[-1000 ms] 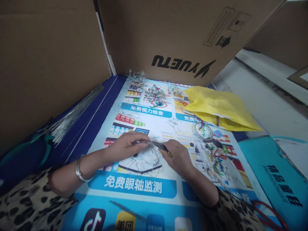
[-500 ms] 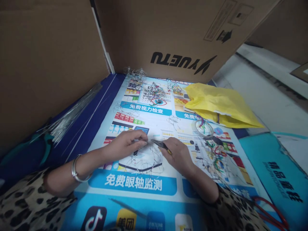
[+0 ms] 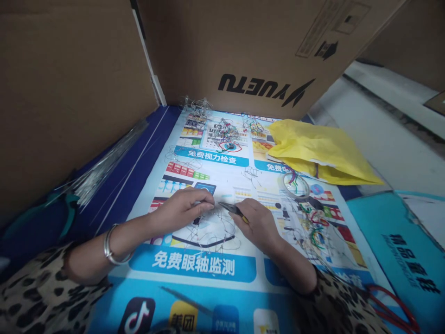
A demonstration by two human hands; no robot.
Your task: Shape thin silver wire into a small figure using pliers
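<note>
The left hand (image 3: 190, 208) has its thumb and forefinger pressed together, apparently on a fine wire (image 3: 214, 204); the wire is too thin to follow clearly. The right hand (image 3: 257, 225) is wrapped around the pliers (image 3: 229, 208), their tips pointing at the left fingertips and just beside them. Whether the pliers' tips bite on anything, I cannot tell. With so little gap, a slip of the pliers could nip a fingertip, and a light pinch could let the wire twist loose.

Below both hands lies a loose wire tangle (image 3: 222, 229) on the printed poster (image 3: 259, 297). Its loops could snag on the pliers or the fingers if either hand lifts sharply. The bangle (image 3: 108, 247) on the left wrist might catch stray loops too.

Farther right, coloured wires (image 3: 317, 228) lie near the tape roll (image 3: 303, 195), and a sweep of the right forearm could drag those wires along. Off to the left, a bundle of straight wires (image 3: 100, 171) lies near a teal-handled tool (image 3: 67, 215); an elbow knock could scatter the loose ends.
</note>
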